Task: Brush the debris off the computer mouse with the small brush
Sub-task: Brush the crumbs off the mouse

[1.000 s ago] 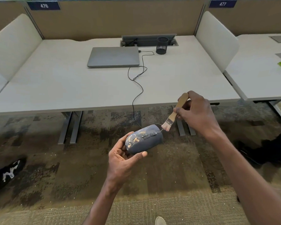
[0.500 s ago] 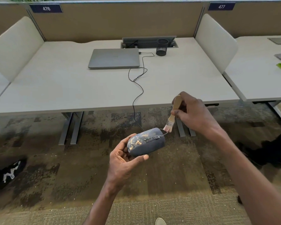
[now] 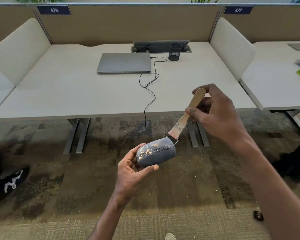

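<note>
floor: mottled carpet (image 3: 87,196) underfoot | left hand (image 3: 131,172) cups computer mouse (image 3: 157,152) above it | right hand (image 3: 216,111) pinches small brush (image 3: 184,116), bristles at mouse's front | desk (image 3: 76,94) edge just beyond, laptop (image 3: 124,62) farther back

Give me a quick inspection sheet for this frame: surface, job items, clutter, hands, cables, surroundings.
Surface: pale desk, bare at the front.
Job's things: computer mouse held over the carpet, tan debris on its rear half; small brush, bristles at the mouse's front end.
Clutter: closed laptop and mesh pen cup at the back of the desk.
Hands: left hand cradles the mouse; right hand pinches the brush handle.
Cables: black cable runs from beside the laptop, over the desk edge, to the mouse.
Surroundings: patterned carpet with pale specks; divider panels labelled 476, 477.
</note>
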Demonstrator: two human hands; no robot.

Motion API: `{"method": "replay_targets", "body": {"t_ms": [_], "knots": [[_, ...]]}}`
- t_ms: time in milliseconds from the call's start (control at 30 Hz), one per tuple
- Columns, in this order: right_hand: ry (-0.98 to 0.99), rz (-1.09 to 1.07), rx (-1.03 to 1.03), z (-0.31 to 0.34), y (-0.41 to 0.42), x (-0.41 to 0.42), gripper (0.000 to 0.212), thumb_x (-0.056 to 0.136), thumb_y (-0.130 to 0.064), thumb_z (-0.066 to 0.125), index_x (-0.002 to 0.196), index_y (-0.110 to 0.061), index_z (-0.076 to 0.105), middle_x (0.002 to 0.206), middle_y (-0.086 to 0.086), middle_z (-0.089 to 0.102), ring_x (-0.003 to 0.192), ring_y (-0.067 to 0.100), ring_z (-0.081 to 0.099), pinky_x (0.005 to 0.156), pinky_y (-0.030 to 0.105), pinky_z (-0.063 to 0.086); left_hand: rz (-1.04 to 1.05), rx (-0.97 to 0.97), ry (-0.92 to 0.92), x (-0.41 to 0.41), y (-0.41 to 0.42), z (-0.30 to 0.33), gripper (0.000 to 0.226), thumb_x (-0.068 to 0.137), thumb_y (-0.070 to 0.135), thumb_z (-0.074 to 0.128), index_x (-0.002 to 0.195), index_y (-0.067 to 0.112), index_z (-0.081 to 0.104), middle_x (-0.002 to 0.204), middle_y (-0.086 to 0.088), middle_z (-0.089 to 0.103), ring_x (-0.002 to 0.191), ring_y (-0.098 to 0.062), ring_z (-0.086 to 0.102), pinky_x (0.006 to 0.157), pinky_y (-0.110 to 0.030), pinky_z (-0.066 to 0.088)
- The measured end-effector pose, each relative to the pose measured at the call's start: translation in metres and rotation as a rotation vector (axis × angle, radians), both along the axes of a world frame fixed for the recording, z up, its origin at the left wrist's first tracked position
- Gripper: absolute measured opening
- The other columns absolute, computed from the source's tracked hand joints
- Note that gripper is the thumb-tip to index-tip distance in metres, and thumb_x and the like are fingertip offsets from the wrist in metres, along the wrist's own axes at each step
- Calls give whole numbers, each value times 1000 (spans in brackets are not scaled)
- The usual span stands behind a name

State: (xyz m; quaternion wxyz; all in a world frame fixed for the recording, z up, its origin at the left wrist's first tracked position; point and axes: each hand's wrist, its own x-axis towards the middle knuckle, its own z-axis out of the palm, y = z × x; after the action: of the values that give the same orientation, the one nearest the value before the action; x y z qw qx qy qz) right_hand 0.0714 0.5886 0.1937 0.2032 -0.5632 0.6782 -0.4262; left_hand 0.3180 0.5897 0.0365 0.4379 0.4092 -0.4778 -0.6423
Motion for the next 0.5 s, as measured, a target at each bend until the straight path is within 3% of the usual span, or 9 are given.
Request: {"method": "replay_targets", "body": {"t_ms": [133,300,500], "knots": [[-66,81,-8,8,7,12,40,87,-10,80,117,-19,55,83,1,76,76,16,77,75,37,66,-7,2,-2,-2,1,-2,79,59,-3,89,132,10,60,120,-8,75,107,-14,72,86,-21,58],[-14,121,29,-4,3,21,39,87,-13,81,111,-26,54,80,0,75,70,15,75,75,40,65,-14,3,-9,-4,4,1,83,55,10,94,132,12,61,120,-10,75,106,-15,72,84,-21,58],[70,111,50,-16,-5,16,38,90,-9,76,114,-27,53,84,3,72,77,22,73,80,48,62,-47,-6,-26,-1,7,-1,76,60,-5,87,130,10,60,118,-4,76,106,-14,72,83,-20,58]]}}
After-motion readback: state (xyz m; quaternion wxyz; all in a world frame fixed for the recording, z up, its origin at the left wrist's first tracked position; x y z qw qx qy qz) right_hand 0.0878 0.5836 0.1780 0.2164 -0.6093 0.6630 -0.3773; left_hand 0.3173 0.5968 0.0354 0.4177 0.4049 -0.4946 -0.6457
